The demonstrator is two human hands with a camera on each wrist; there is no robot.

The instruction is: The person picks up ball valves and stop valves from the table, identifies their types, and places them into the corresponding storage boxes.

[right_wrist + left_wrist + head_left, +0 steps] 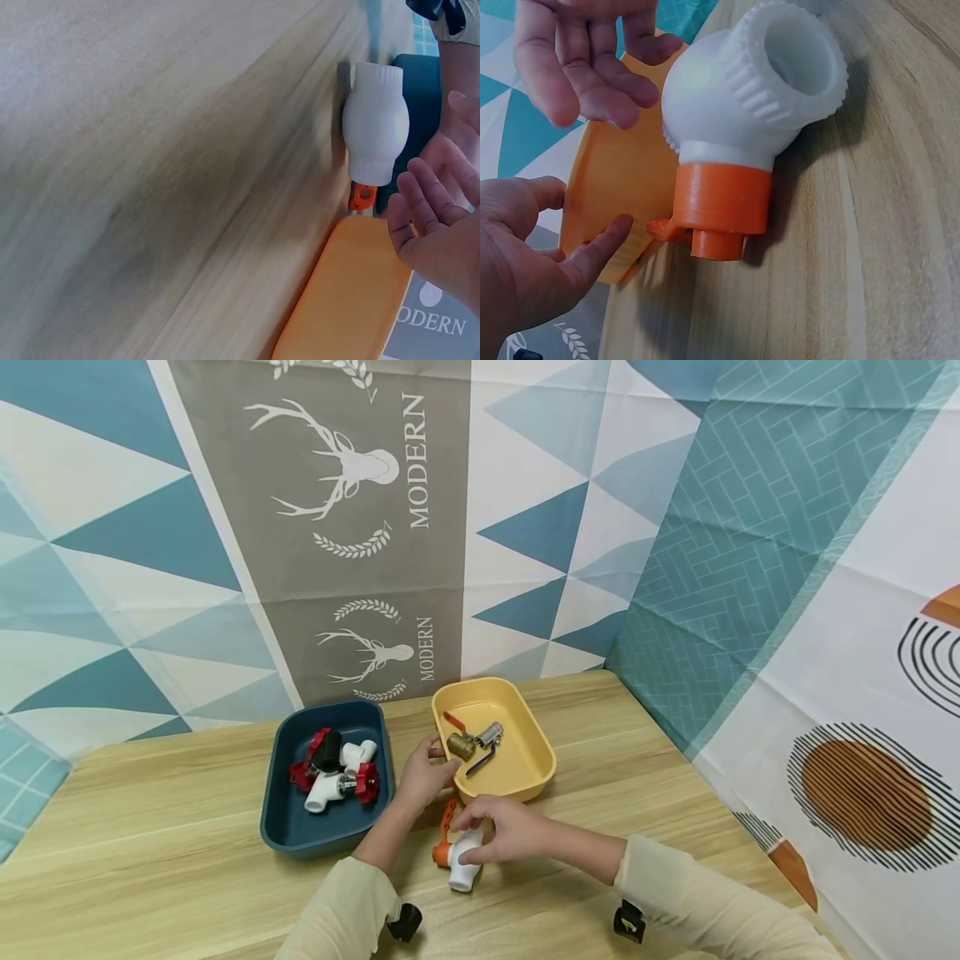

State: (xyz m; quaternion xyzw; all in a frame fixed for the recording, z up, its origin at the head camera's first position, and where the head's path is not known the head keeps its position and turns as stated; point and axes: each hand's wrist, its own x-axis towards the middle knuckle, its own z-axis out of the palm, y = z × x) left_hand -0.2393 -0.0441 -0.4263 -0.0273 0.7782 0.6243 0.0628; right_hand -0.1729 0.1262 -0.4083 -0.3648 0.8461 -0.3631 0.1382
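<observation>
In the head view my left hand (426, 777) is at the near left side of a yellow tray (528, 768), its thumb and fingers gripping the rim. A white plastic ball valve (465, 860) with an orange handle (447, 818) lies on the table in front of that tray. Just over the valve hovers my right hand (510, 831), fingers loosely bent and holding nothing. In the left wrist view the valve (720, 105) shows its ribbed open end. The right wrist view shows a gap between my right hand (442, 225) and the valve (375, 124).
Inside the yellow tray are small metal valves (463, 745), one with a red lever, one with a blue lever. To the left stands a dark blue tray (281, 827) with white pipe fittings (324, 792) and red-handled valves (367, 782). Patterned cloth hangs behind the wooden table (150, 835).
</observation>
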